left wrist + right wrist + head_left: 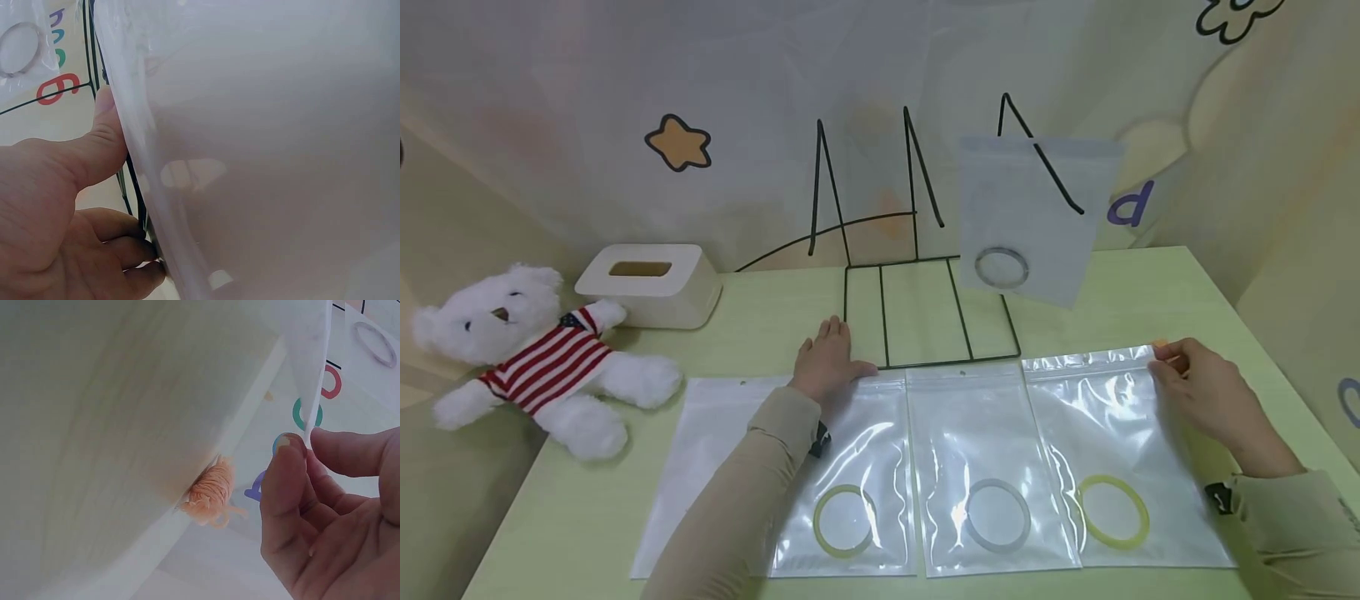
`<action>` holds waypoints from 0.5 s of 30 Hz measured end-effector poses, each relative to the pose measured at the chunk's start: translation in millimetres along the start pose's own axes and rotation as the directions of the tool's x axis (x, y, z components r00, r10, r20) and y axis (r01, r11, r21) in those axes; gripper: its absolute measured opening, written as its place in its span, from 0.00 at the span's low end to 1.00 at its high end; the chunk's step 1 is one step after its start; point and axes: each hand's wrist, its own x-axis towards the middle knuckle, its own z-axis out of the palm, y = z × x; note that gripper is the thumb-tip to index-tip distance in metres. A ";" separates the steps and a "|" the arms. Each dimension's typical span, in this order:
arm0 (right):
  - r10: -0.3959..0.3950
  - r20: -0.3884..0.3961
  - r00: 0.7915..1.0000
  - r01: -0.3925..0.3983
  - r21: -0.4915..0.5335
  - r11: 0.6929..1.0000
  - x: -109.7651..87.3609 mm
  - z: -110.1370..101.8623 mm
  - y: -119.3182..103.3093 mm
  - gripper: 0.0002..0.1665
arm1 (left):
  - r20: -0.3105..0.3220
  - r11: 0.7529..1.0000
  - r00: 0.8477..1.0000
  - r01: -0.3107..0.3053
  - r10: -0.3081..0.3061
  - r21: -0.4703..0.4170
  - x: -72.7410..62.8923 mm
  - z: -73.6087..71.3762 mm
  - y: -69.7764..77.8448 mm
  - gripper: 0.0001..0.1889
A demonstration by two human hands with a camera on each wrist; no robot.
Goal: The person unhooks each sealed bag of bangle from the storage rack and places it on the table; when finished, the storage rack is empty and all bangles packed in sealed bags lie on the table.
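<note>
My right hand [1213, 404] pinches the top right corner of a clear zip bag [1120, 433] between thumb and fingertips. A yellow ring [1112, 512] shows near its bottom. In the right wrist view, the bag's edge [317, 375] stands between thumb and forefinger. My left hand [829, 364], fingers extended, rests by the front left corner of a black wire rack [883, 321]. Under the left arm, another zip bag [880, 433] shows a yellow ring [844, 522]. Between these bags lies a zip bag [966, 425] with a pale ring [997, 515].
A zip bag [1037, 217] with a grey ring hangs on the rack's right hook; two other hooks stand beside it. Farther left lies a white-backed bag [700, 433]. A plush bear [550, 358], a white tissue box [651, 287] and an orange yarn bundle [211, 490] are nearby.
</note>
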 end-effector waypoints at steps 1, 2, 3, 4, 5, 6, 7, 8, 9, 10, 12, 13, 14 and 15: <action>0.000 0.005 1.000 0.000 -0.003 1.000 0.2 -0.1 0.2 0.17 | 0.003 1.000 1.000 0.001 -0.001 -0.002 -0.1 -0.1 0.2 0.53; 0.004 0.010 1.000 -0.004 -0.005 1.000 0.3 0.1 0.3 0.17 | 0.005 1.000 1.000 0.003 -0.003 -0.003 0.0 -0.1 0.3 0.53; 0.007 0.013 1.000 -0.007 -0.011 1.000 0.3 0.1 0.3 0.17 | 0.008 1.000 1.000 0.004 -0.004 -0.003 0.0 -0.2 0.4 0.53; 0.014 0.019 1.000 -0.014 -0.015 1.000 0.6 -0.1 0.4 0.18 | 0.010 1.000 1.000 0.005 -0.005 -0.004 0.0 -0.2 0.5 0.53; 0.017 0.021 1.000 -0.017 -0.023 1.000 0.8 -0.3 0.2 0.18 | 0.011 1.000 1.000 0.006 -0.006 -0.004 0.1 -0.2 0.4 0.53; 0.018 0.019 1.000 -0.017 -0.031 0.999 0.7 -0.8 -0.3 0.18 | 0.010 1.000 1.000 0.006 -0.006 -0.004 0.1 -0.2 0.4 0.53; 0.018 0.016 1.000 -0.017 -0.039 0.999 0.8 -1.5 -0.7 0.18 | 0.010 1.000 1.000 0.006 -0.006 -0.005 0.1 -0.2 0.4 0.53; 0.023 0.014 1.000 -0.022 -0.042 0.999 0.7 -2.5 -1.6 0.18 | 0.009 1.000 1.000 0.007 -0.007 -0.004 0.1 -0.2 0.3 0.53; 0.028 0.014 1.000 -0.027 -0.043 0.999 0.7 -4.4 -2.2 0.19 | 0.007 1.000 1.000 0.007 -0.007 -0.003 0.0 0.0 0.3 0.52; 0.036 0.010 0.999 -0.035 -0.042 0.998 0.6 -6.2 -3.2 0.19 | 0.006 1.000 1.000 0.006 -0.006 -0.002 -0.1 0.0 0.4 0.52; 0.044 -0.001 0.999 -0.044 -0.038 0.998 -0.6 -10.7 -5.3 0.20 | 0.003 1.000 1.000 0.006 -0.006 -0.003 -0.3 0.1 0.6 0.52; 0.049 -0.007 0.999 -0.049 -0.035 0.998 -0.8 -13.3 -5.8 0.20 | 0.003 1.000 1.000 0.006 -0.006 -0.004 -0.3 0.2 0.6 0.52; 0.054 -0.013 0.998 -0.054 -0.030 0.998 -0.7 -16.3 -6.6 0.21 | 0.002 1.000 1.000 0.006 -0.006 -0.004 -0.1 0.5 0.5 0.52; 0.056 -0.018 0.998 -0.056 -0.027 0.998 -0.9 -19.4 -7.0 0.22 | 0.001 1.000 1.000 0.007 -0.007 -0.007 0.3 0.8 0.2 0.52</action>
